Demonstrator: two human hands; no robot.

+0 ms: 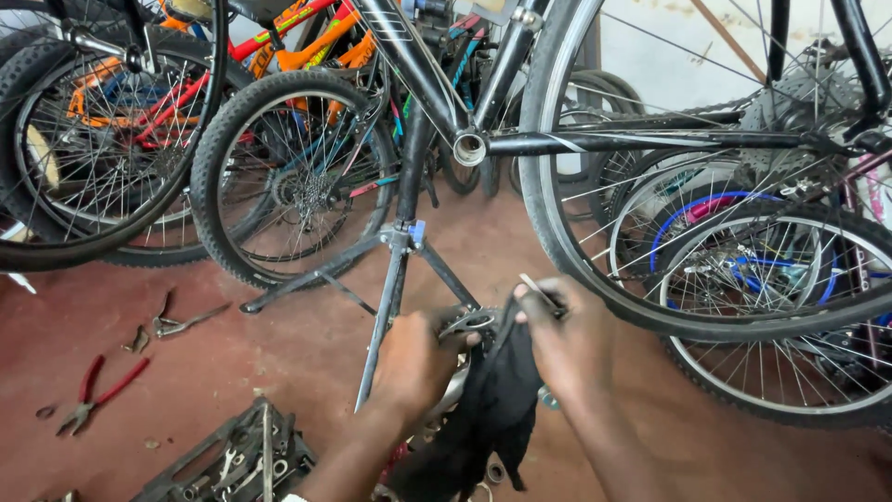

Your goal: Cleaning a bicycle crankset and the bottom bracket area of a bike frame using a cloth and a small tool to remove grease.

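1. The black rag (492, 409) hangs over much of the metal part (472, 323) that both hands work on, so only a curved, shiny piece of the part shows; what kind of part it is cannot be told. The lower ends of the rag and both forearms are cut off by the bottom edge of the view.
2. The left hand (415, 363) is closed around the metal part and the top of the rag, fingers curled tight.
3. The right hand (569, 339) is closed too, pinching a thin metal tool (539, 290) between thumb and fingers just beside the part; the rag hangs between the two hands.
4. The part sits low in the middle of the view, above the red floor (307, 358), in front of the black repair stand (395, 270) that carries a black bicycle frame (483, 139).
5. On the floor lie red-handled pliers (98, 390) toward the left edge and a black tool tray (232, 460) near the bottom edge. More bicycles and wheels crowd the back of the room.
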